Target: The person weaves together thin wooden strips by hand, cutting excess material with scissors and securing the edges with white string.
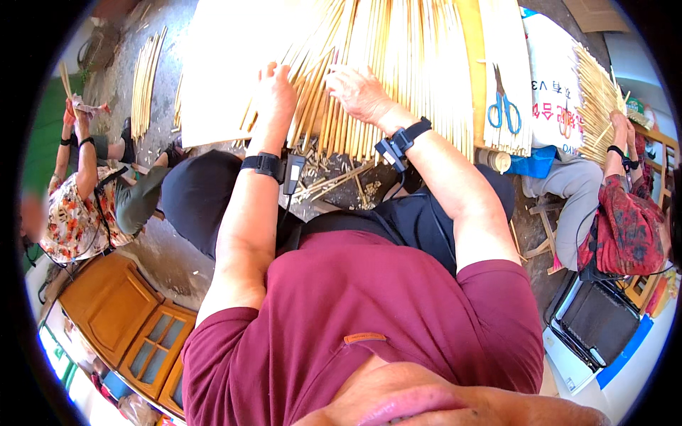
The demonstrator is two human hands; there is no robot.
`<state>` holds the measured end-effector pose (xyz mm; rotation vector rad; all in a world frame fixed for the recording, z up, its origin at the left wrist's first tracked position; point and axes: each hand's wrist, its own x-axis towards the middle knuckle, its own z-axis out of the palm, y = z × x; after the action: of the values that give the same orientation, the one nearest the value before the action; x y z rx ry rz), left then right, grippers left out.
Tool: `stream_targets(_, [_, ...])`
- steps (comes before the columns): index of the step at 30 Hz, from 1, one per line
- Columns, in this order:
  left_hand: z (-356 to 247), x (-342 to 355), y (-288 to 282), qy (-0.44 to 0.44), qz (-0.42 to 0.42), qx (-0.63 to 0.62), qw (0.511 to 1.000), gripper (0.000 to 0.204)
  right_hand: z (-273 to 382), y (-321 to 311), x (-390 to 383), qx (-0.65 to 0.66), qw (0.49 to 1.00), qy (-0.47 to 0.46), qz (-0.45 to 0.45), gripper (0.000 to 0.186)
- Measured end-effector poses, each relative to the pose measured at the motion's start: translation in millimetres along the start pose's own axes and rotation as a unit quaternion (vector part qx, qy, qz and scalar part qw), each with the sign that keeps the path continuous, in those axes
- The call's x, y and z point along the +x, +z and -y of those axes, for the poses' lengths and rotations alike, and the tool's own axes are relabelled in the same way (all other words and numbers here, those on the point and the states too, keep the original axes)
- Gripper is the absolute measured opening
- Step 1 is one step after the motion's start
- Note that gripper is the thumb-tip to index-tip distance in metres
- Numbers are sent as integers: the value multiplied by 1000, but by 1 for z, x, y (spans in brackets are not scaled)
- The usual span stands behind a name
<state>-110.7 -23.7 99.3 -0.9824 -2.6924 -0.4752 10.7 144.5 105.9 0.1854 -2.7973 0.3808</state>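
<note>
Many long, pale thin sticks [383, 42] lie fanned out on a large pale board [213, 85] in front of me. My left hand [275, 92] is at the left part of the sticks, open, with its fingers slightly bent and apart. My right hand [359, 96] rests over the sticks to its right, open, with fingers bent loosely on top of them. Both wrists wear black strapped devices. Blue-handled scissors [503, 113] lie on a narrow bundle of sticks at the right. Short offcuts [334, 184] litter the space below the board's edge, between my arms.
A person [78, 213] at left holds sticks upright. Another person [618, 220] at right handles a dense stick bundle [597, 106] beside a white printed sack [550, 78]. A loose bundle [148, 85] is at upper left. Wooden cabinets [114, 298] and a black chair [597, 319] are behind me.
</note>
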Motion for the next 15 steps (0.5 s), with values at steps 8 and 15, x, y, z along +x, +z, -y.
stream_targets(8, [2, 23, 10, -127, 115, 1, 985, 64, -3, 6, 3, -28, 999, -32, 3, 13])
stream_targets(15, [-5, -19, 3, -212, 98, -49, 971, 70, 13, 33, 1, -88, 993, -11, -79, 20])
